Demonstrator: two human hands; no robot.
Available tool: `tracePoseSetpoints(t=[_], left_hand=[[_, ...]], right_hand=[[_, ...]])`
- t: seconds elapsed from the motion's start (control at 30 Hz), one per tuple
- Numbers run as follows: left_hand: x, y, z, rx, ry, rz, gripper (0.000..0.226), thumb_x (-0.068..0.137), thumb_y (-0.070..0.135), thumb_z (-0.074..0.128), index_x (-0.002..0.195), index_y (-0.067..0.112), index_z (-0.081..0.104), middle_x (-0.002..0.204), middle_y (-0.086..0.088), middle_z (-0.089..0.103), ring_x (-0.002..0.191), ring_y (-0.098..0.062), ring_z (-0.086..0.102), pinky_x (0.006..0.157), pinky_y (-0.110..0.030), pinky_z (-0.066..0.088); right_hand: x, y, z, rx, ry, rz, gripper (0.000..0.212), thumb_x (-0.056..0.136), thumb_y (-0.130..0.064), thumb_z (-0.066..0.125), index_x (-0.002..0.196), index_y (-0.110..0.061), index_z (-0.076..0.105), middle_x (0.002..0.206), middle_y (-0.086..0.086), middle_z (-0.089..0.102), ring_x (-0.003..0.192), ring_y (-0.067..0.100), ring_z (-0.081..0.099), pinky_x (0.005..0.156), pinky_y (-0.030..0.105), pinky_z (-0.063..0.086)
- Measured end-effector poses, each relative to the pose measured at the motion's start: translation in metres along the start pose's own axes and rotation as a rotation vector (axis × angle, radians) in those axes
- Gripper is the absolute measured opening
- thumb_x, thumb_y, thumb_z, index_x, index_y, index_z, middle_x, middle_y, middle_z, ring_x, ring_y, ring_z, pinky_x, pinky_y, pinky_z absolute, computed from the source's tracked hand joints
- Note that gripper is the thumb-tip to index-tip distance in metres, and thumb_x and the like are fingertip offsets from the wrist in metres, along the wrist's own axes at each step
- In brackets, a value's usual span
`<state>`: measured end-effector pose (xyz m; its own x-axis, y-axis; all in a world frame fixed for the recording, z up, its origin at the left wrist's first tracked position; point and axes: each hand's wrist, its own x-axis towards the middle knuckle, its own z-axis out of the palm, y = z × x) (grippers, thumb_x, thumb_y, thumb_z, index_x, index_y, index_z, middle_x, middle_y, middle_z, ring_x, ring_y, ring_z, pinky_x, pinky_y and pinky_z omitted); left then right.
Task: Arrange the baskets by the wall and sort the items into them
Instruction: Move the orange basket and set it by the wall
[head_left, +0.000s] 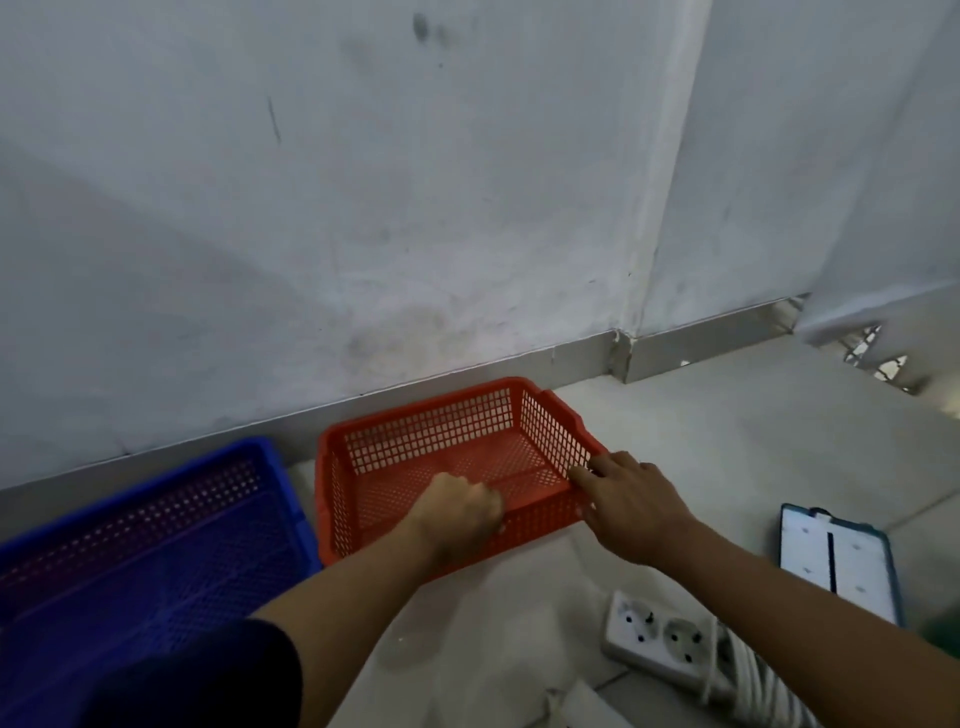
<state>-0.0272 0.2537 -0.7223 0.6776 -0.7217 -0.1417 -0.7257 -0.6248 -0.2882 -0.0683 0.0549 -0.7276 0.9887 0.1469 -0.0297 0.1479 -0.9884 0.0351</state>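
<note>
An empty red perforated basket (415, 441) sits on the pale floor close to the wall's skirting. My left hand (457, 512) is closed over the basket's near rim. My right hand (631, 499) rests at the basket's near right corner, fingers spread and touching the rim there. To the left stands a blue perforated basket (140, 540), its far side near the skirting. A white power strip (665, 642) with a coiled cable and a flat white item in a dark frame (836, 561) lie on the floor at the right.
The grey-white wall (363, 208) runs across the back and steps at a corner (628, 338) to the right of the red basket. A white object (587, 706) lies at the bottom edge. A dark sleeve (208, 675) covers the lower left.
</note>
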Motion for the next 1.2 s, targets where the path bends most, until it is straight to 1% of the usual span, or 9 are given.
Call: tracePoseSetpoints(t=[0.1, 0.27, 0.43, 0.63, 0.73, 0.87, 0.97, 1.03, 1.2], left_hand=[[0.003, 0.001, 0.008, -0.009, -0.020, -0.007, 0.035, 0.101, 0.032, 0.031, 0.108, 0.007, 0.054, 0.111, -0.014, 0.065, 0.094, -0.035, 0.065, 0.066, -0.037, 0.040], [0.011, 0.018, 0.007, -0.021, -0.193, -0.054, 0.026, 0.097, 0.020, 0.041, 0.111, 0.009, 0.059, 0.118, -0.012, 0.063, 0.105, -0.032, 0.062, 0.082, -0.039, 0.048], [0.039, 0.040, -0.022, -0.119, -0.416, -0.197, 0.053, 0.086, 0.035, 0.059, 0.132, 0.011, 0.044, 0.134, -0.010, 0.052, 0.122, -0.030, 0.052, 0.097, -0.045, 0.043], [0.098, 0.101, -0.097, -0.283, -0.128, -0.153, 0.034, 0.089, 0.016, 0.052, 0.123, 0.012, 0.052, 0.125, -0.008, 0.056, 0.115, -0.029, 0.054, 0.091, -0.039, 0.041], [0.120, 0.154, -0.127, -0.266, -0.237, 0.049, 0.037, 0.089, 0.016, 0.052, 0.127, 0.013, 0.050, 0.124, -0.006, 0.057, 0.112, -0.027, 0.057, 0.091, -0.038, 0.043], [0.121, 0.228, -0.158, -0.306, -0.421, 0.399, 0.036, 0.090, 0.019, 0.050, 0.126, 0.017, 0.046, 0.088, -0.004, 0.067, 0.068, -0.018, 0.062, 0.073, -0.031, 0.050], [0.108, 0.277, -0.173, -0.222, -0.615, 0.609, 0.024, 0.095, 0.019, 0.047, 0.106, 0.001, 0.058, 0.096, -0.010, 0.067, 0.078, -0.024, 0.062, 0.069, -0.029, 0.049], [0.094, 0.310, -0.181, -0.143, -0.592, 0.775, 0.024, 0.094, 0.022, 0.051, 0.104, 0.001, 0.059, 0.083, -0.005, 0.060, 0.076, -0.023, 0.057, 0.068, -0.027, 0.046], [0.061, 0.390, -0.194, -0.199, -0.323, 1.003, 0.033, 0.092, 0.030, 0.051, 0.121, 0.014, 0.052, 0.118, -0.007, 0.062, 0.105, -0.024, 0.059, 0.085, -0.027, 0.044]], right_hand=[[0.006, -0.001, 0.009, 0.032, -0.017, 0.003, 0.039, 0.095, -0.036, 0.042, 0.130, -0.020, 0.041, 0.136, 0.008, 0.048, 0.126, 0.026, 0.042, 0.100, 0.041, 0.040], [0.005, 0.007, 0.024, 0.073, -0.109, 0.007, 0.046, 0.094, -0.033, 0.044, 0.137, -0.018, 0.037, 0.139, 0.011, 0.045, 0.126, 0.028, 0.044, 0.101, 0.042, 0.044], [-0.009, 0.016, 0.024, 0.005, -0.159, -0.010, 0.061, 0.093, -0.039, 0.047, 0.146, -0.022, 0.021, 0.154, 0.010, 0.027, 0.135, 0.028, 0.037, 0.106, 0.044, 0.037], [-0.043, 0.048, -0.011, -0.034, -0.092, 0.204, 0.049, 0.094, -0.040, 0.044, 0.137, -0.019, 0.039, 0.141, 0.010, 0.043, 0.123, 0.028, 0.047, 0.098, 0.041, 0.036], [-0.089, 0.075, -0.033, -0.082, -0.126, 0.353, 0.044, 0.094, -0.042, 0.040, 0.131, -0.019, 0.049, 0.130, 0.008, 0.050, 0.116, 0.025, 0.050, 0.096, 0.040, 0.037], [-0.178, 0.102, -0.052, -0.161, -0.180, 0.416, 0.039, 0.092, -0.040, 0.045, 0.121, -0.018, 0.057, 0.126, 0.009, 0.053, 0.115, 0.026, 0.049, 0.093, 0.039, 0.036], [-0.246, 0.101, -0.052, -0.141, -0.095, 0.426, 0.024, 0.081, -0.037, 0.058, 0.090, -0.017, 0.067, 0.094, 0.008, 0.064, 0.091, 0.027, 0.059, 0.077, 0.036, 0.036], [-0.295, 0.104, -0.046, -0.127, -0.140, 0.488, 0.020, 0.075, -0.037, 0.062, 0.080, -0.018, 0.066, 0.078, 0.006, 0.065, 0.077, 0.028, 0.061, 0.070, 0.036, 0.038], [-0.404, 0.119, -0.026, -0.034, -0.062, 0.799, 0.028, 0.077, -0.038, 0.056, 0.089, -0.015, 0.065, 0.081, 0.011, 0.068, 0.076, 0.033, 0.064, 0.070, 0.041, 0.042]])
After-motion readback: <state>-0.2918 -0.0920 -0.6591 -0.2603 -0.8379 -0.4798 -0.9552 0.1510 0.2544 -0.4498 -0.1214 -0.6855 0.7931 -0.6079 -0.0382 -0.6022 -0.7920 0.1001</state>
